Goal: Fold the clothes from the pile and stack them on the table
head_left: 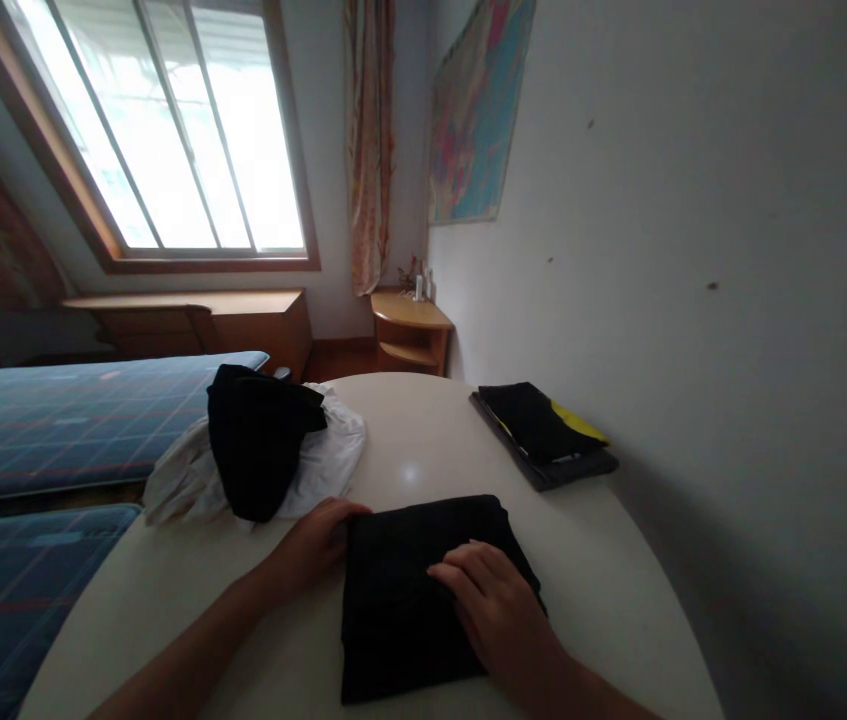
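Observation:
A folded black garment (400, 600) lies flat near the front of the round white table. My left hand (318, 540) rests at its upper left edge, fingers stretched towards the corner and the fingertips partly hidden. On top of the cloth, towards its right side, lies my right hand (494, 605), with slightly bent fingers and no fold gripped between them. Beyond my left forearm, a crumpled black garment (258, 445) sits on a rumpled white cloth (337, 440). A small folded stack of black, grey and yellow clothes (535, 425) is at the table's far right.
The white table (415, 440) stands close to a bare wall (678, 200) on the right. Blue plaid mattresses (93, 420) are at the left. Farther off are a wooden desk (258, 305), a corner shelf (412, 312), and a window (190, 130) with curtains (372, 150).

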A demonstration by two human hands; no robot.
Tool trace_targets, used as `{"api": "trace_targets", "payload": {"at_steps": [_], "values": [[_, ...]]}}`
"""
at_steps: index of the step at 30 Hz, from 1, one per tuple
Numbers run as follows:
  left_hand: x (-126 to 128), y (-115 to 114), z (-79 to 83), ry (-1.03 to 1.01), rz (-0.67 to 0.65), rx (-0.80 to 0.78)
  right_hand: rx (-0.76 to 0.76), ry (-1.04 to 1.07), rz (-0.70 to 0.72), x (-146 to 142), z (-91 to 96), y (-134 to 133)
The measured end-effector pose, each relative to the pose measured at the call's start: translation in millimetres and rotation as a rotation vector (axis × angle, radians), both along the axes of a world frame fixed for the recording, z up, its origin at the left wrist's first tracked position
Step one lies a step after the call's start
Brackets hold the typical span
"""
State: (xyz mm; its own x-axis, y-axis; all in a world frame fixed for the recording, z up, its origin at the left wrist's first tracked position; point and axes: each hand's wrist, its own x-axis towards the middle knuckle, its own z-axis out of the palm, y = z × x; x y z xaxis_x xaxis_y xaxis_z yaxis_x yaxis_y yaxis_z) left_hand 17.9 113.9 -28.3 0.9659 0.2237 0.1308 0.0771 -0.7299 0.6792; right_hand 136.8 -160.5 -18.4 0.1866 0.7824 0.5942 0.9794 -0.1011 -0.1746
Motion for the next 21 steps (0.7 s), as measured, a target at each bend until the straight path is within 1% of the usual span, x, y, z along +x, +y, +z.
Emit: {"api": "trace_targets", "payload": {"at_steps": [3,10,13,17,19,21], "values": [[-1,-2,-1.1,-0.002,-0.003,0.009,0.021,-0.106,0.046,-4,0.0,-6],[-2,-3,-3.6,0.013,0.015,0.059,-0.015,-0.36,0.16,-17,-6.5,-21],[0,-6,-0.7,0.015,0.045,0.054,-0.059,-0.389,0.19,-18,-7.7,-21],[5,-5,3.1,0.005,0.103,0.017,-0.14,-0.359,0.153,-12,-9.8,-12],[7,-5,4.4,-0.026,0.162,-0.006,-0.153,-0.363,0.121,-7,-11.4,-7],[8,-8,6.9,-0.098,0.23,0.005,-0.182,-0.361,0.094,-5,-11.3,-3]]}}
